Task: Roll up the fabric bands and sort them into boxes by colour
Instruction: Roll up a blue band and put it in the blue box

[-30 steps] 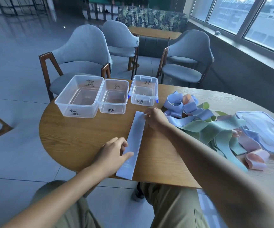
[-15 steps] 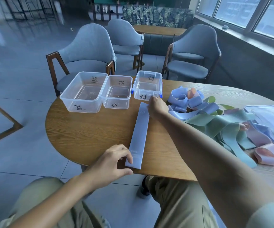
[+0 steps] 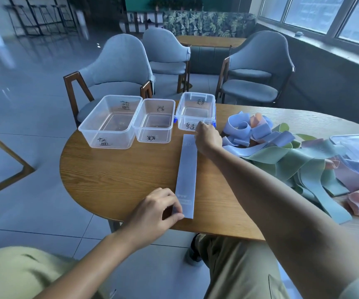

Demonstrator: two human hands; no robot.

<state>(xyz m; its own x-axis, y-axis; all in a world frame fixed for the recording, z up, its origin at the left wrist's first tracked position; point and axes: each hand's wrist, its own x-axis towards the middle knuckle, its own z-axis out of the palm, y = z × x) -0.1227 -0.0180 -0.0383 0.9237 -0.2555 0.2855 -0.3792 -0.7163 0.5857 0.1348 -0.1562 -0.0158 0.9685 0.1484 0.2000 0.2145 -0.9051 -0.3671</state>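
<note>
Now pulled straight, the pale blue band lies flat between left hand and right hand.

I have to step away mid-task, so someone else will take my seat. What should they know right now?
Left hand pinches the near end of the blue band; right hand holds its far end. The band lies flat and unrolled on the table.
The three clear boxes hold no bands.
The pile of bands, blue, green and pink, lies to the right.
Done: one band laid out. Left: roll it, box it, then the rest of the pile.
</note>
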